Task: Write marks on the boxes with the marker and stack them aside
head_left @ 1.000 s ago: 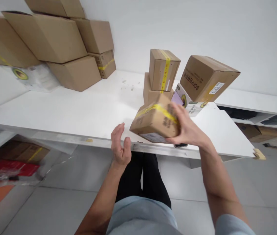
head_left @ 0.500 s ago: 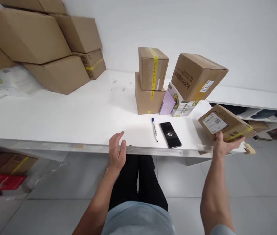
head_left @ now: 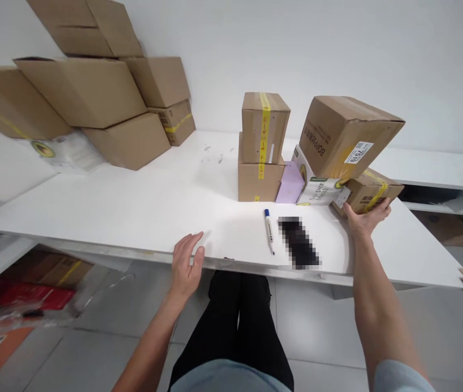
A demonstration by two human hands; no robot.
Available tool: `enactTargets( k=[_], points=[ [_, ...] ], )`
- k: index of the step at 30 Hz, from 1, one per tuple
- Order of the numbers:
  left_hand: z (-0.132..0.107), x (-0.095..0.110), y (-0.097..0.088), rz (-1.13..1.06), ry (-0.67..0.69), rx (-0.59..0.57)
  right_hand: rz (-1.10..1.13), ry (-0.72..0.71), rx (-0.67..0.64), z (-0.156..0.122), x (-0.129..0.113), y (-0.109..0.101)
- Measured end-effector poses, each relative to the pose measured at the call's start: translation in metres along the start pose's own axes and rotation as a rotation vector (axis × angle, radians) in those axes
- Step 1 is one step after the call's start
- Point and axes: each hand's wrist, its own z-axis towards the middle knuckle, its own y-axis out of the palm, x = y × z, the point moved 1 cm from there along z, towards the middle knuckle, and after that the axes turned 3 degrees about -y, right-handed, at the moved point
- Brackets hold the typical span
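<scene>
Honestly, the small taped box [head_left: 369, 191] looked light and stiff, easy by its edges; right hand [head_left: 363, 220] gripped its near side, left hand [head_left: 186, 265] lay spread.

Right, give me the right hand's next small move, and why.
Probably release and withdraw: the right hand grips the small brown cardboard box with yellow tape, which seems to rest on the white table, tucked under the tilted large cardboard box.

A pen [head_left: 269, 231] and a dark phone [head_left: 299, 242] lie on the white table [head_left: 133, 201], just left of the right fingers [head_left: 375, 212]. A large tilted box [head_left: 346, 136] leans right above these fingers, and two stacked boxes [head_left: 262, 147] stand farther left.
</scene>
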Motion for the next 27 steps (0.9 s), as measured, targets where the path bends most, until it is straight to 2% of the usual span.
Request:
enactTargets(
  k=[3, 7, 11, 14, 17, 20, 23, 27],
  points=[
    [0.039, 0.005, -0.006, -0.001, 0.077, 0.015, -0.016, -0.015, -0.005, -0.006, 0.001, 0.008],
    [0.117, 0.03, 0.0, -0.075, 0.191, 0.073, -0.008, -0.042, 0.004, -0.015, -0.006, 0.016],
    [0.197, 0.071, 0.024, -0.147, 0.155, 0.092, -0.007, -0.047, 0.006, -0.022, -0.016, 0.024],
    [0.241, 0.11, 0.043, -0.15, 0.108, 0.133, -0.017, -0.005, -0.045, -0.028, -0.021, 0.028],
    [0.268, 0.147, 0.059, -0.105, 0.088, 0.174, 0.029, 0.056, -0.123, -0.033, -0.021, 0.029],
    [0.283, 0.171, 0.073, -0.082, 0.05, 0.169, 0.123, 0.062, -0.107, -0.036, -0.017, 0.028],
    [0.293, 0.179, 0.088, -0.072, -0.015, 0.152, 0.166, 0.067, -0.048, -0.037, -0.012, 0.026],
    [0.302, 0.176, 0.099, -0.09, -0.122, 0.146, 0.195, 0.085, 0.023, -0.035, -0.01, 0.025]
  ],
)
